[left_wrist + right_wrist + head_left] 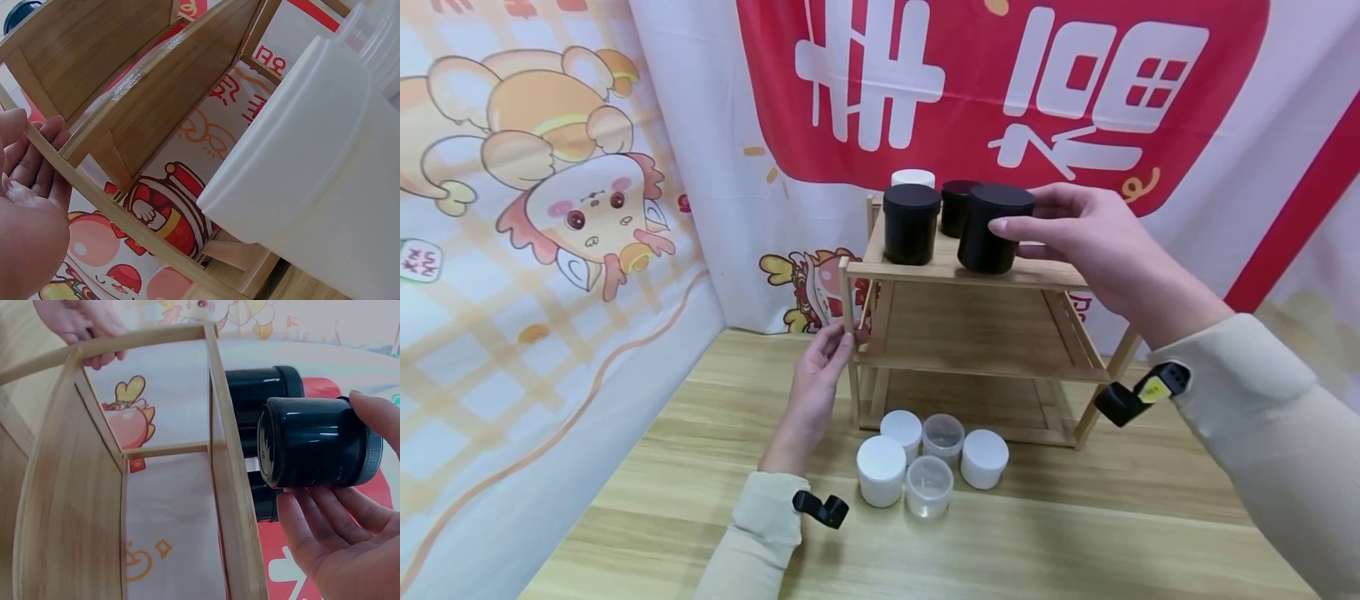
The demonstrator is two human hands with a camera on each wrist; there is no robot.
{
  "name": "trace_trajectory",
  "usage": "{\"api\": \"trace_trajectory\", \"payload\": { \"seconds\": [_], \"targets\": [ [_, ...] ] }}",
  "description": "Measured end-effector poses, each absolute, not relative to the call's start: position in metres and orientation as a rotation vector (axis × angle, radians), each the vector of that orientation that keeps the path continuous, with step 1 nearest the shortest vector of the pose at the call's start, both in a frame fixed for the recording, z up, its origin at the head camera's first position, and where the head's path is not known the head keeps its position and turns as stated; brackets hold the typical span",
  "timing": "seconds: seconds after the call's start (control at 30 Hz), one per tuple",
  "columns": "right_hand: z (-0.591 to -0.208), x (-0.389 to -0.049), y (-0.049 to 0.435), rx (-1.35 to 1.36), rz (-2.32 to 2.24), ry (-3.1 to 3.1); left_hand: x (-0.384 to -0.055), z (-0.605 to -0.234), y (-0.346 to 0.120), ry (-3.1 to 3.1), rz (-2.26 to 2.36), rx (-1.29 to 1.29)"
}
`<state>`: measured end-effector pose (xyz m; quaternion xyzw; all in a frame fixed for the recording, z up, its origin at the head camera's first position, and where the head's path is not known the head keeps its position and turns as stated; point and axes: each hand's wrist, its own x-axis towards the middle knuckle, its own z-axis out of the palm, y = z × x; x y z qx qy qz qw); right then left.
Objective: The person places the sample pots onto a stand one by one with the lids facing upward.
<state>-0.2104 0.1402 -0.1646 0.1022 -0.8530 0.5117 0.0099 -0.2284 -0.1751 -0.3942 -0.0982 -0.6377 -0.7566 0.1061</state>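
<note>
My right hand [1078,229] grips a black lidded jar [988,237] by its side, thumb in front and fingers behind. In the right wrist view, a small gap shows between that jar's base and the top shelf. Another black jar [912,225] stands upright at the front left of this shelf, with a third black jar [955,208] and a white-lidded jar [913,178] behind. Low at the left, my left hand [820,367] holds the front post of the wooden rack [977,325] between thumb and fingers.
Before the rack, several small containers stand on the wooden table [1075,517]: white-lidded jars [881,471] and two clear open cups [929,486]. A printed cloth [700,167] hangs close behind the rack and along the left side.
</note>
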Motion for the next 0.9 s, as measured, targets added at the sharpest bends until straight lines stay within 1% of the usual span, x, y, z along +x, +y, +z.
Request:
{"api": "trace_trajectory", "payload": {
  "seconds": [0.4,0.6,0.9],
  "targets": [
    [-0.167,-0.235,0.126,0.234,1.693,-2.62,-0.229,-0.395,-0.177,-1.898,-2.242,-0.288],
    [-0.172,-0.241,0.119,0.175,1.741,-2.61,-0.229,-0.396,-0.177,-1.879,-2.251,-0.297],
    [-0.171,-0.248,0.109,0.128,1.747,-2.609,-0.229,-0.396,-0.177,-1.875,-2.237,-0.312]
  ]
}}
